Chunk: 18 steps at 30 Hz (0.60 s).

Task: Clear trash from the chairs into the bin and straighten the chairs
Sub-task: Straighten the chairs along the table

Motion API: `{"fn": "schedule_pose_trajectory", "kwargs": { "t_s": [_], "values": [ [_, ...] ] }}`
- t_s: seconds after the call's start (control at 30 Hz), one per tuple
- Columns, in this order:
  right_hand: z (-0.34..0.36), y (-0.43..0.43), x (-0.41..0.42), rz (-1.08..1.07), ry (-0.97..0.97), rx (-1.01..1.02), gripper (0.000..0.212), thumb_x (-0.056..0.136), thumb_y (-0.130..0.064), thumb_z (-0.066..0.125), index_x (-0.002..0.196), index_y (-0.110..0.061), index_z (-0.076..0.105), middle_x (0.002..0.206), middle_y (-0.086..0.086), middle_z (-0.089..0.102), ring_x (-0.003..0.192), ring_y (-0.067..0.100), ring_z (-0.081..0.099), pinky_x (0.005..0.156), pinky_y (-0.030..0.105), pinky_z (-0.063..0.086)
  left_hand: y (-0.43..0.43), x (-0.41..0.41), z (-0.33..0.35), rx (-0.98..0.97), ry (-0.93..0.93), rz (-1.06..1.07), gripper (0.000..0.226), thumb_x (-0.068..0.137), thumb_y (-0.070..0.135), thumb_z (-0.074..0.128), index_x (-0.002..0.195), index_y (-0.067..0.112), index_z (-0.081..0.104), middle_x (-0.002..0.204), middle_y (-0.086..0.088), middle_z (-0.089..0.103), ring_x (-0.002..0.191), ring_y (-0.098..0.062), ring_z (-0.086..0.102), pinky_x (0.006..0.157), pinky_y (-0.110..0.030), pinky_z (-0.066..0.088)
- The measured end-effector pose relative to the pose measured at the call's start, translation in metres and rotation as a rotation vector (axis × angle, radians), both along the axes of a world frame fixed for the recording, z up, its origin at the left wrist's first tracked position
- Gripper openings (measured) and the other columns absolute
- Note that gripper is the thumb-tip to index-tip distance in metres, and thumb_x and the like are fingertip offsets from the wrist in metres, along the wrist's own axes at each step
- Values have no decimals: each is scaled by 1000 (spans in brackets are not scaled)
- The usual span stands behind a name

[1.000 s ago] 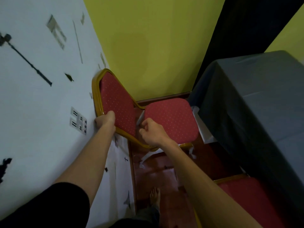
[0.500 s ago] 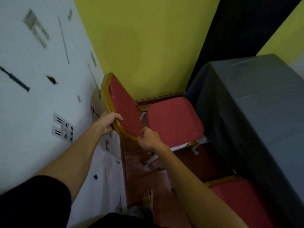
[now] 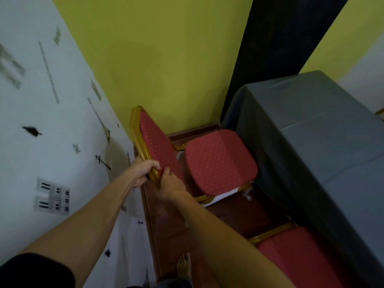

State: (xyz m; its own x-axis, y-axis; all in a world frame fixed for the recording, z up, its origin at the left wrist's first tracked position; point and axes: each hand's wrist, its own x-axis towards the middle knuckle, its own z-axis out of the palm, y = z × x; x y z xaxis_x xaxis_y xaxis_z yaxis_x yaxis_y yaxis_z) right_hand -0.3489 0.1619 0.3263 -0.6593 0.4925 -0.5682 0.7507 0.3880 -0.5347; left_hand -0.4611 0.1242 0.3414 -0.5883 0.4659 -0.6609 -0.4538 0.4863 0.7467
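A red dotted chair (image 3: 218, 161) with a gold frame stands in the corner, its backrest (image 3: 158, 146) toward the white wall. My left hand (image 3: 143, 171) grips the near gold edge of the backrest from the wall side. My right hand (image 3: 171, 183) holds the same edge from the seat side, just beside the left. A white scrap (image 3: 179, 156) shows in the gap between backrest and seat, and white paper (image 3: 226, 194) pokes out under the seat's front edge. A second red chair (image 3: 301, 258) sits at the lower right. No bin is in view.
A table under a grey cloth (image 3: 322, 142) stands close on the right of both chairs. The white wall (image 3: 52, 132) with marks and stickers is on the left, a yellow wall (image 3: 166, 59) behind. A bare foot (image 3: 184, 265) stands on the red-brown floor.
The chair has shifted right and back toward the corner. My left hand slid down the backrest edge, and both hands now meet on its near corner.
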Motion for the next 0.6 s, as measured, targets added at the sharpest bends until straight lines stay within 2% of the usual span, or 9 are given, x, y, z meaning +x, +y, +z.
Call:
{"fn": "schedule_pose_trajectory", "kwargs": {
  "t_s": [0.1,0.23,0.33,0.4,0.47,0.53,0.6],
  "values": [
    [-3,-1,-2,33,9,32,87,96,-36,62,157,-1,12,153,23,40,137,41,47,110,51,40,2,-3,-4,2,31,23,38,70,-17,62,100,6,66,95,-15,66,94,-32,63,88,-47,55],
    [-7,2,2,48,37,43,87,95,-31,63,158,-2,12,154,20,41,137,41,47,111,50,40,6,-1,-6,-12,37,64,45,67,-18,61,106,3,66,95,-13,68,95,-34,65,82,-44,58],
    [-7,5,10,11,85,14,64,93,-30,65,146,-9,35,143,17,53,129,39,54,107,50,45,7,-5,-8,-32,29,85,54,61,-15,62,112,3,67,100,-14,70,98,-37,67,88,-54,57],
    [-8,5,20,-13,97,-2,50,94,-33,64,135,-11,47,134,17,59,122,39,58,103,50,49,8,-5,-10,-71,65,121,56,51,-6,65,105,7,69,100,-12,72,95,-36,68,86,-55,58],
    [-5,5,32,-29,105,-12,44,94,-34,62,129,-11,51,129,17,62,117,39,61,101,51,51,9,-1,-15,-138,125,196,54,40,3,63,93,10,70,97,-10,74,90,-34,70,82,-53,60],
    [2,5,48,-48,115,-19,42,93,-34,61,128,-12,52,128,17,63,114,39,62,99,50,52,9,10,-16,-165,159,265,48,47,6,65,94,10,69,99,-9,73,90,-31,69,83,-46,61],
    [8,8,68,-72,124,-2,43,93,-34,60,128,-11,52,128,19,63,114,41,61,98,48,53,8,29,-12,-178,180,289,50,61,7,69,111,8,65,107,-9,71,96,-29,66,84,-39,58]
  ]
}}
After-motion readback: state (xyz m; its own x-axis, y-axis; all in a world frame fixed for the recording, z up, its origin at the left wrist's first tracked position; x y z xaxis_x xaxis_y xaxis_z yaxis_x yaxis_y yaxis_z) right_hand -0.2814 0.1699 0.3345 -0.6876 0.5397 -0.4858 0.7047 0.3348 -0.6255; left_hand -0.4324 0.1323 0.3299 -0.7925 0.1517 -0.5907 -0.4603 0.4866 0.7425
